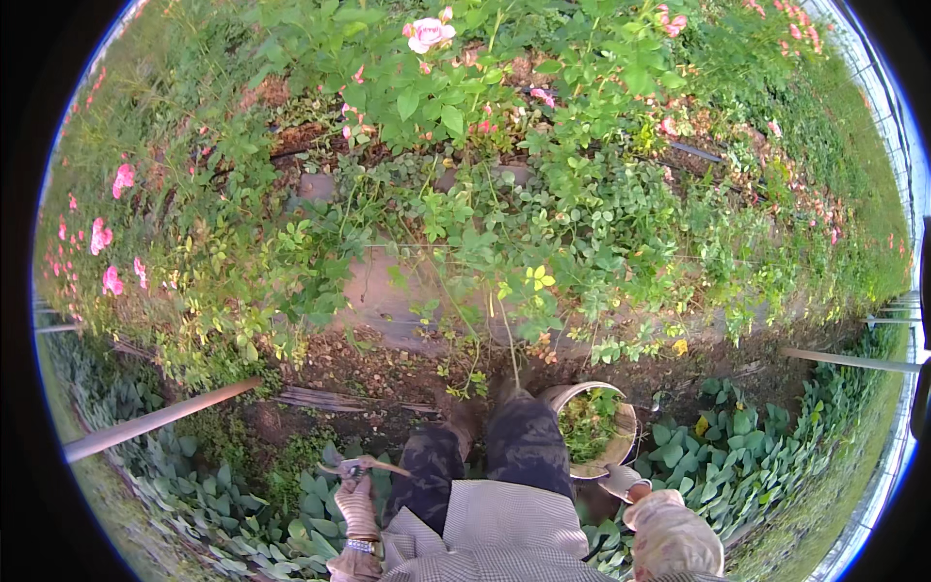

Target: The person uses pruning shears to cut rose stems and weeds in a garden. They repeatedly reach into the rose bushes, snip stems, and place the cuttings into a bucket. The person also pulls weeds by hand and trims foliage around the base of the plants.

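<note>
My left hand (356, 502), in a pale striped glove with a watch at its wrist, is closed on a small hand tool (372, 464). The tool has a tan curved part pointing right and a grey part on its left; its exact kind cannot be made out. On the other side, my right hand (622, 482), also gloved, grips the near rim of a pale bucket (624, 429). Green leafy cuttings (588, 429) lie inside the bucket, which is beside my right leg (529, 444). Its base is hidden.
Rose bushes (451, 211) with pink blooms (429, 34) spread ahead over a soil bed. A long bare stem (508, 342) reaches towards my feet. Slanting poles (164, 420) (851, 359) stand at left and right. Broad-leaved plants (742, 436) grow on both sides of me.
</note>
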### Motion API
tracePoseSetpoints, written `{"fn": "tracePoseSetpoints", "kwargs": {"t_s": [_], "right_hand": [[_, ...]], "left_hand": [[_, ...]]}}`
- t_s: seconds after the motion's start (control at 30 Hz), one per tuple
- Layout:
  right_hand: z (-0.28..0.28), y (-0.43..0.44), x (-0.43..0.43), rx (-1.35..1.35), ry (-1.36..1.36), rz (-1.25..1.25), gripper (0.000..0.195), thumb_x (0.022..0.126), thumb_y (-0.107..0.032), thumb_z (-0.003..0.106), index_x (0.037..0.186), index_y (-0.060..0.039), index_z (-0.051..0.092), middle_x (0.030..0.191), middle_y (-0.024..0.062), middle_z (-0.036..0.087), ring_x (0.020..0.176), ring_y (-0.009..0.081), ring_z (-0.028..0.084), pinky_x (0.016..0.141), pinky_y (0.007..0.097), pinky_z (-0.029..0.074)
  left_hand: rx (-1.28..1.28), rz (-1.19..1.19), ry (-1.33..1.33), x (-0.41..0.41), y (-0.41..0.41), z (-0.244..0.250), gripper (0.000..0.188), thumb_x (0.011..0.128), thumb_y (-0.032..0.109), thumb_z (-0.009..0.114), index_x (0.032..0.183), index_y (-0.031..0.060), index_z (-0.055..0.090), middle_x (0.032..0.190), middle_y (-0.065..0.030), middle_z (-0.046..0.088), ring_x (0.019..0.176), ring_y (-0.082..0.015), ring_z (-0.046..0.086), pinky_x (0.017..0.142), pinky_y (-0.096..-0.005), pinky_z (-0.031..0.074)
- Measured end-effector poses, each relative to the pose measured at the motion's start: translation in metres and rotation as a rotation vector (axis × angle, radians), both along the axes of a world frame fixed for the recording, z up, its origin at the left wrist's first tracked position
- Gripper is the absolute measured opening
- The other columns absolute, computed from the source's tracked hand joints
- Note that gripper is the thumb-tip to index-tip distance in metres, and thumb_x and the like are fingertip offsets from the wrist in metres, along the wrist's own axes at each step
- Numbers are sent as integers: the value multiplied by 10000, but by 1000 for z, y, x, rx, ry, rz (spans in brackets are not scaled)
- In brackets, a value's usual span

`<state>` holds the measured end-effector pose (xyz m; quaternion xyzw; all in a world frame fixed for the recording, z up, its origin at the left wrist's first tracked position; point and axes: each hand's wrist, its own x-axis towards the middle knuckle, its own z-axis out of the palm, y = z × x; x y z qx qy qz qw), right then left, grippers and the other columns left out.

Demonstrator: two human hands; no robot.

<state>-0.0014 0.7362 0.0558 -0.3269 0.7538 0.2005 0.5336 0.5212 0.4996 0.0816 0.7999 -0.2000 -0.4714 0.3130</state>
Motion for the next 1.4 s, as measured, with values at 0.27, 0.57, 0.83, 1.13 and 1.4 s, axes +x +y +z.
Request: {"fn": "tracePoseSetpoints", "kwargs": {"t_s": [0.27,0.57,0.83,1.13,1.4], "right_hand": [[2,-102,-20,-602,-182,-60,310,902,-260,662,1133,-54,665,1022,150,695,917,284,675,806,375,541],[83,-280,-36,-565,-533,-414,342,868,-205,779,1110,2,653,900,-4,654,787,99,590,686,253,498],[72,-285,-112,-729,-543,-1369,169,914,-197,737,945,-49,661,742,-38,617,631,41,536,568,204,417],[29,-300,-148,-619,-1362,-1620,934,755,-402,842,1455,-53,330,1290,207,565,1182,351,592,1043,510,451],[29,-283,-172,-767,-1452,-1770,511,851,-188,734,1258,-61,451,1039,147,604,874,291,661,754,458,585]], "left_hand": [[159,-301,298,-214,-56,24,72,831,100,705,823,29,694,661,1,649,513,-74,541,466,-223,385],[65,-648,590,-385,-77,28,145,919,49,687,1045,-20,666,918,-4,684,826,-57,601,725,-215,503],[-345,-1340,-42,-444,-98,11,260,969,274,618,1098,49,602,819,-141,653,652,-303,647,570,-390,509],[-317,-1622,30,-486,-129,10,145,920,190,693,929,51,653,775,-135,656,705,-334,656,648,-379,531],[-97,-1485,299,-596,-281,41,235,862,285,779,990,93,735,857,-40,735,719,-125,665,641,-295,571]]}}
